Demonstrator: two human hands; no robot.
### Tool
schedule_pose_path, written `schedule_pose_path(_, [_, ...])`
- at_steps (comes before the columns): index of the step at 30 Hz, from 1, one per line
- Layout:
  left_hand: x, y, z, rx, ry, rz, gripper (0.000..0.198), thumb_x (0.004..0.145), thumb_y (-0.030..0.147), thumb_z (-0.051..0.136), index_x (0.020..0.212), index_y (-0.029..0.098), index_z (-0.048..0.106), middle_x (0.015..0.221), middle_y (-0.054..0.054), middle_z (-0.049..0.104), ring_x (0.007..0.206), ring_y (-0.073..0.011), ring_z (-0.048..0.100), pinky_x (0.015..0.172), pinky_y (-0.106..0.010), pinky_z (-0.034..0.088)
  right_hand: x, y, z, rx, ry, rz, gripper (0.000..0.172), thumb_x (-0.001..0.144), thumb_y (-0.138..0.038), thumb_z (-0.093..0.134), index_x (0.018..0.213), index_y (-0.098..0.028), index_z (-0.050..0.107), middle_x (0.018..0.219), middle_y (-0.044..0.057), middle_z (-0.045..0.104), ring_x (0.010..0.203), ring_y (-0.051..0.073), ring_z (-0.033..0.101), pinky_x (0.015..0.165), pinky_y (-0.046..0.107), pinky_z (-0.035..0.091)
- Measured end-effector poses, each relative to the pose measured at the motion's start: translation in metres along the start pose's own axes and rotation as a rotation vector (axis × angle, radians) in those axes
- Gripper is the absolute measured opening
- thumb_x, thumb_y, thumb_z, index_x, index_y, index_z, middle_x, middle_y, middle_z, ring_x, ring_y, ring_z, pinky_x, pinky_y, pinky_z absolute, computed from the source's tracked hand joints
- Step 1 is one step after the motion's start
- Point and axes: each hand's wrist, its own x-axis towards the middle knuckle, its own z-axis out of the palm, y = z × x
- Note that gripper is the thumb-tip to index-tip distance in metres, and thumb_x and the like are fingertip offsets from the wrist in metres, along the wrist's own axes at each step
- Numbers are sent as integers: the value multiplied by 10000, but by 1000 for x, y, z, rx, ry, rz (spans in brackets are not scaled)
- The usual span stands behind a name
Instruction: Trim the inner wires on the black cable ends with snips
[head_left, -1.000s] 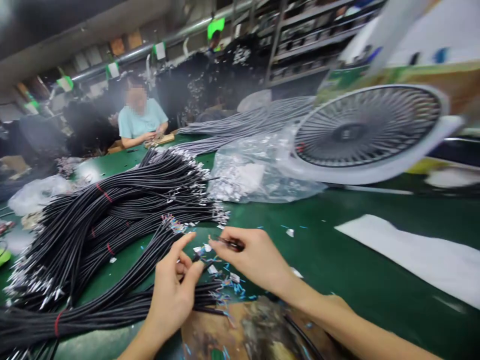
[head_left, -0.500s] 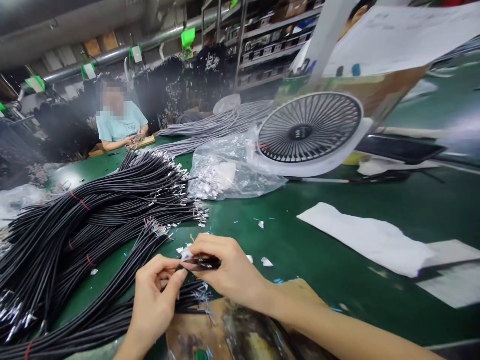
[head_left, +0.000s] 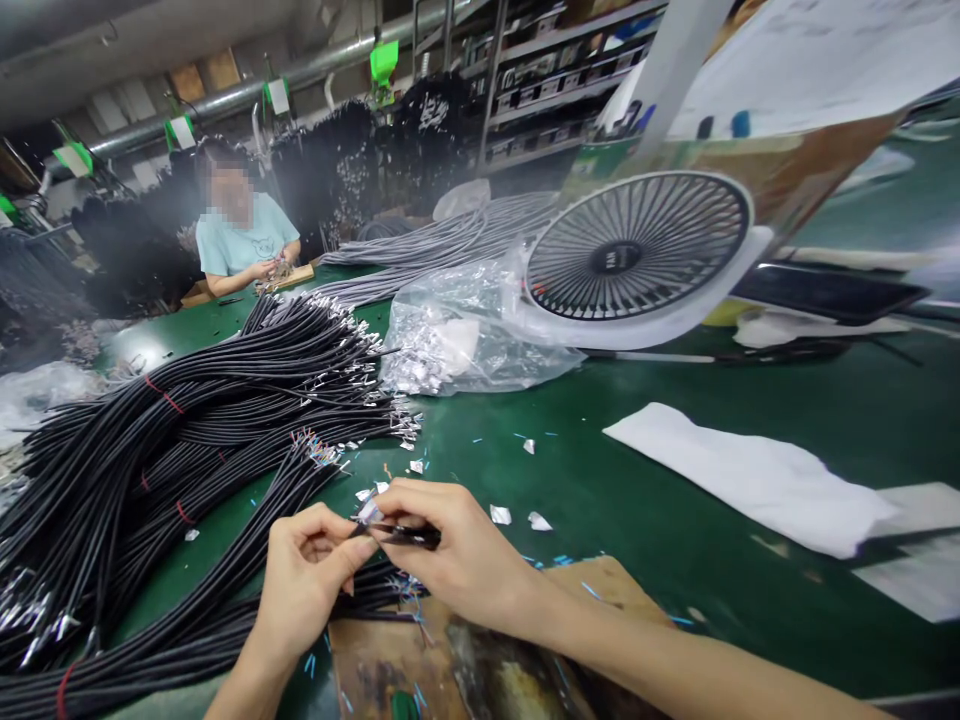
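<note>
My left hand [head_left: 311, 570] is closed in a pinch on the end of a black cable [head_left: 359, 529], most of which the fingers hide. Black tweezers [head_left: 411, 536] lie in the closed grip of my right hand [head_left: 457, 550], their tips at the cable end by my left fingertips. A scrap of silvery foil [head_left: 370, 511] shows right at the fingertips. Beneath the hands runs a bundle of black cables [head_left: 255, 615] with stripped blue and orange wire ends [head_left: 409, 585].
More tied black cables [head_left: 187, 390] cover the left. Behind lie a clear plastic bag [head_left: 480, 345] and a round fan [head_left: 637, 250]. White paper [head_left: 742, 470] is to the right, a worn board [head_left: 390, 655] in front. Across the green table [head_left: 570, 420] sits a person [head_left: 247, 240].
The view has shifted slightly. Both hands stay together at the same spot, and the tweezers have turned a little at the cable end.
</note>
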Motion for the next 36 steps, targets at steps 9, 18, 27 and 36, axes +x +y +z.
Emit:
schedule_pose_path(9, [-14,9,12,622,401,603,135,805,205,579,691,188,649,574,13,543,471,-90,466,463,-203,378,0,-5,1,82,115,133,231,774,-229,476,593,-121,569,534,-2,464,495,90,355,466,206,270])
schedule_pose_path(18, [-16,12,17,795,365,767,160,851,153,503,750,180,625,589,0,528,489,-91,493,481,-184,430,11,-9,-2,174,7,478,306,659,-431,398,496,-174,358,521,-8,315,521,109,307,482,238,266])
schedule_pose_path(27, [-12,-3,7,913,385,873,160,825,157,514,778,194,663,488,6,506,421,-97,475,422,-180,379,9,-14,-4,176,19,413,298,684,-389,448,496,-165,390,504,-23,294,507,92,271,446,210,235])
schedule_pose_path(36, [-16,-14,-2,1272,384,823,174,791,230,544,652,233,650,371,22,388,369,-127,446,382,-214,310,7,-7,1,193,0,400,311,731,-360,444,504,-153,396,502,-21,364,515,94,313,469,212,274])
